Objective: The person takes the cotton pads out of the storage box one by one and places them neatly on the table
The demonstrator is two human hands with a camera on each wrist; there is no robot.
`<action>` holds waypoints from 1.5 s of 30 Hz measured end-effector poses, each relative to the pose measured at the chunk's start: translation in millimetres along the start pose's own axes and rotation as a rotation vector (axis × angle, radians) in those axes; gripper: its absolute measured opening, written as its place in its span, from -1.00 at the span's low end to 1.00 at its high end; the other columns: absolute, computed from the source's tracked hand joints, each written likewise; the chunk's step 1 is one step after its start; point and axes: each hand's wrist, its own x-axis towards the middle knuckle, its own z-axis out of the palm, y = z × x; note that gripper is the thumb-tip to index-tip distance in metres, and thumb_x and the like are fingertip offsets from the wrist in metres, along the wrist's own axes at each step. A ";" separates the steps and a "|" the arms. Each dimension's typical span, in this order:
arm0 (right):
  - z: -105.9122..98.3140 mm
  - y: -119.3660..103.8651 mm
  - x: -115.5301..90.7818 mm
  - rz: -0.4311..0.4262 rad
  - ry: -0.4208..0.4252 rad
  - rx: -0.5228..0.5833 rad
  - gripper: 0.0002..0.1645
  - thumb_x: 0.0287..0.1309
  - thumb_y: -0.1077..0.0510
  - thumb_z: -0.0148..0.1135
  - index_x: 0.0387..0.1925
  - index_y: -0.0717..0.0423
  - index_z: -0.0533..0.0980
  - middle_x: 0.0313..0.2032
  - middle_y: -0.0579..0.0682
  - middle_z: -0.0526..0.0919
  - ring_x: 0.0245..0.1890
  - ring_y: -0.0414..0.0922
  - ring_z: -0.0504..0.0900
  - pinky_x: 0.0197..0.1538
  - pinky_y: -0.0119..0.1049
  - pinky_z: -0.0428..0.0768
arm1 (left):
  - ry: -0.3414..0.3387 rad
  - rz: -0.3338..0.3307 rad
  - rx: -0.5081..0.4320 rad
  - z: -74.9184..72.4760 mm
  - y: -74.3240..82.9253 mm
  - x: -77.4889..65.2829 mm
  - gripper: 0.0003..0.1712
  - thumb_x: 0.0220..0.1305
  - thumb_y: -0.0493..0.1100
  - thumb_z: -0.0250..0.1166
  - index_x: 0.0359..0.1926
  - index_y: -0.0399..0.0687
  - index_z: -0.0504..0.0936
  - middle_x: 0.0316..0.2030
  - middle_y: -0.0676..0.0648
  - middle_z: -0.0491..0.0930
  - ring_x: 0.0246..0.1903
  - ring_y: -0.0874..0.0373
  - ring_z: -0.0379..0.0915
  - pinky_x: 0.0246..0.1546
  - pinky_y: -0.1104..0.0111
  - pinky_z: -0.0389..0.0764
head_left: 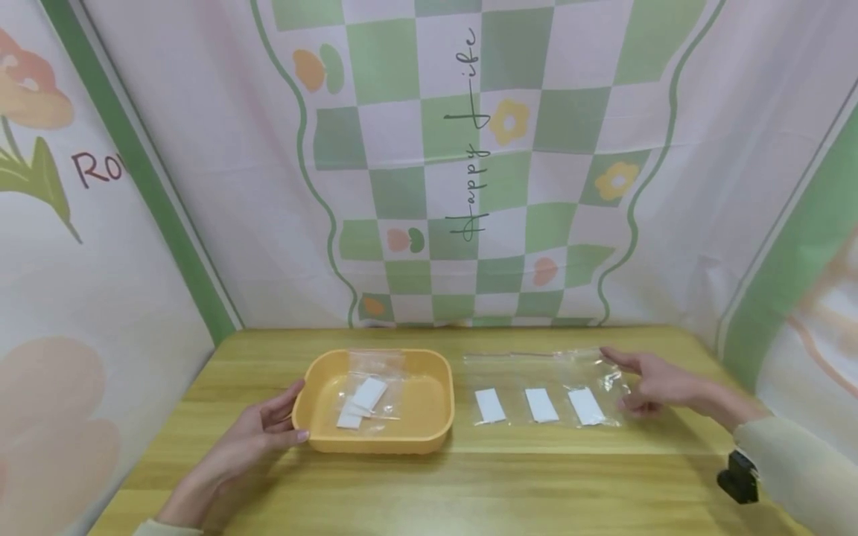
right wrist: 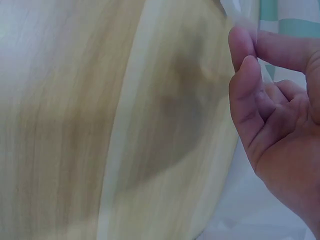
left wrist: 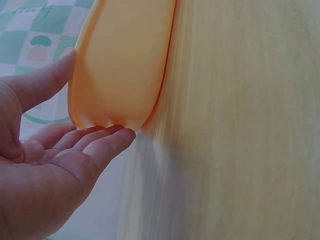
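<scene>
The yellow plastic tray (head_left: 418,439) stands on the table at centre left. My left hand (head_left: 258,435) holds its left end, thumb and fingers spread around the rim; in the left wrist view the fingers (left wrist: 107,145) touch the tray's outer wall (left wrist: 122,55). Inside the tray lie overlapping clear zip bags (head_left: 378,365) with white rectangular pieces. To the right, clear bags with a white piece in each lie in a row: left (head_left: 491,406), middle (head_left: 541,406) and right (head_left: 586,406). My right hand (head_left: 660,383) pinches the right bag's edge, with clear film (right wrist: 245,12) at the fingertips in the right wrist view.
The light wooden table (head_left: 469,491) ends at a back edge against a printed curtain (head_left: 462,186). More curtain hangs close on the left and right sides. A small black device (head_left: 739,476) is at the right sleeve (head_left: 798,461).
</scene>
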 end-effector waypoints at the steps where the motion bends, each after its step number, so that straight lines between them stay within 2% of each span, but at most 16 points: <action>1: 0.2 2.1 0.0 -0.004 0.000 -0.004 0.35 0.07 0.34 0.48 0.62 0.40 -0.25 0.51 0.63 -0.05 -0.62 -0.09 0.56 -0.64 -0.28 0.61 | 0.000 0.000 -0.001 -0.2 -0.2 0.1 0.11 0.29 -0.33 0.48 0.62 -0.40 -0.07 0.56 -0.46 -0.05 0.44 -0.47 0.16 0.27 0.27 0.55; 5: 1.7 7.4 -0.5 0.002 0.014 -0.031 0.36 0.05 0.32 0.52 0.60 0.45 -0.23 0.45 0.73 -0.04 -0.62 -0.05 0.60 -0.65 -0.25 0.63 | -0.002 -0.001 -0.001 -0.9 -0.4 0.1 0.12 0.29 -0.33 0.48 0.62 -0.40 -0.07 0.56 -0.46 -0.06 0.44 -0.48 0.15 0.27 0.28 0.55; 7: 2.7 8.2 -1.2 0.004 0.017 -0.047 0.36 0.05 0.33 0.52 0.60 0.47 -0.23 0.41 0.76 0.04 -0.61 -0.04 0.61 -0.66 -0.22 0.65 | -0.005 0.001 -0.002 -0.9 -0.3 0.0 0.11 0.29 -0.33 0.47 0.62 -0.41 -0.07 0.56 -0.46 -0.07 0.44 -0.48 0.15 0.28 0.27 0.55; 9: 3.2 8.5 -1.6 0.011 0.014 -0.066 0.35 0.07 0.34 0.51 0.59 0.49 -0.24 0.17 0.77 0.39 -0.62 -0.05 0.61 -0.66 -0.22 0.65 | -0.006 0.001 0.001 -0.7 0.1 -0.2 0.11 0.30 -0.32 0.47 0.62 -0.41 -0.07 0.56 -0.47 -0.06 0.44 -0.48 0.15 0.28 0.27 0.55; 10: 3.2 9.0 -1.7 0.012 0.010 -0.075 0.34 0.08 0.34 0.51 0.58 0.50 -0.25 0.01 0.71 0.53 -0.63 -0.06 0.60 -0.66 -0.22 0.65 | -0.005 0.002 0.004 -0.6 0.2 -0.1 0.11 0.30 -0.32 0.47 0.62 -0.41 -0.07 0.56 -0.47 -0.06 0.44 -0.48 0.15 0.28 0.27 0.55; 12: 3.2 9.8 -1.8 0.012 0.006 -0.098 0.33 0.10 0.34 0.50 0.57 0.52 -0.25 -0.29 0.46 0.67 -0.65 -0.09 0.58 -0.66 -0.24 0.64 | -0.003 0.003 0.008 -0.5 0.3 0.1 0.10 0.31 -0.32 0.47 0.62 -0.41 -0.07 0.56 -0.47 -0.05 0.44 -0.47 0.16 0.28 0.28 0.56; 14: 2.7 10.6 -2.0 0.013 0.018 -0.130 0.33 0.09 0.32 0.52 0.57 0.53 -0.24 -0.37 0.34 0.69 -0.67 -0.10 0.56 -0.67 -0.23 0.65 | -0.002 0.003 0.010 -0.6 0.3 0.2 0.10 0.31 -0.32 0.46 0.62 -0.41 -0.07 0.56 -0.47 -0.05 0.44 -0.47 0.16 0.28 0.28 0.56; 18: 4.5 10.6 -3.3 0.028 0.047 -0.179 0.37 0.04 0.28 0.58 0.57 0.52 -0.19 -0.43 0.28 0.69 -0.70 -0.08 0.56 -0.66 -0.18 0.67 | -0.005 0.002 0.002 -1.0 -0.3 0.6 0.10 0.32 -0.32 0.46 0.62 -0.41 -0.07 0.56 -0.46 -0.06 0.44 -0.46 0.16 0.27 0.28 0.56; 21: 6.2 10.7 -4.1 0.039 0.056 -0.192 0.38 0.02 0.27 0.59 0.57 0.52 -0.18 -0.64 0.15 0.61 -0.71 -0.06 0.56 -0.66 -0.18 0.67 | -0.007 0.000 -0.003 -1.0 -0.3 0.8 0.10 0.32 -0.33 0.46 0.63 -0.40 -0.07 0.56 -0.46 -0.06 0.44 -0.46 0.17 0.27 0.27 0.56; 25: 6.4 13.5 -4.9 0.036 0.066 -0.206 0.36 0.03 0.27 0.59 0.56 0.55 -0.17 -0.63 0.07 0.60 -0.70 -0.07 0.57 -0.67 -0.19 0.67 | -0.006 -0.005 -0.001 -1.0 -0.1 0.8 0.09 0.32 -0.33 0.45 0.63 -0.39 -0.07 0.57 -0.45 -0.05 0.44 -0.45 0.18 0.28 0.27 0.56; 30: 5.3 18.3 -4.6 0.048 0.075 -0.235 0.37 0.03 0.24 0.60 0.56 0.54 -0.16 -0.61 0.05 0.61 -0.70 -0.08 0.58 -0.66 -0.20 0.68 | -0.004 -0.006 0.005 -0.8 -0.6 1.1 0.10 0.32 -0.31 0.46 0.63 -0.39 -0.07 0.56 -0.46 -0.05 0.44 -0.44 0.18 0.28 0.27 0.56; 39: 6.1 18.5 -4.1 0.050 0.077 -0.224 0.38 0.01 0.21 0.61 0.57 0.51 -0.15 -0.68 0.07 0.59 -0.73 -0.07 0.54 -0.67 -0.20 0.66 | -0.009 -0.003 0.001 -1.1 -2.4 1.0 0.10 0.32 -0.33 0.46 0.63 -0.40 -0.08 0.56 -0.47 -0.05 0.44 -0.46 0.17 0.28 0.27 0.56; 45: 6.1 17.7 -4.8 0.043 0.077 -0.230 0.37 0.02 0.20 0.62 0.56 0.54 -0.12 -0.72 0.01 0.50 -0.74 -0.11 0.50 -0.68 -0.18 0.65 | -0.009 -0.001 -0.001 -1.7 -3.5 1.7 0.11 0.31 -0.32 0.46 0.63 -0.40 -0.08 0.56 -0.47 -0.06 0.44 -0.46 0.16 0.28 0.28 0.55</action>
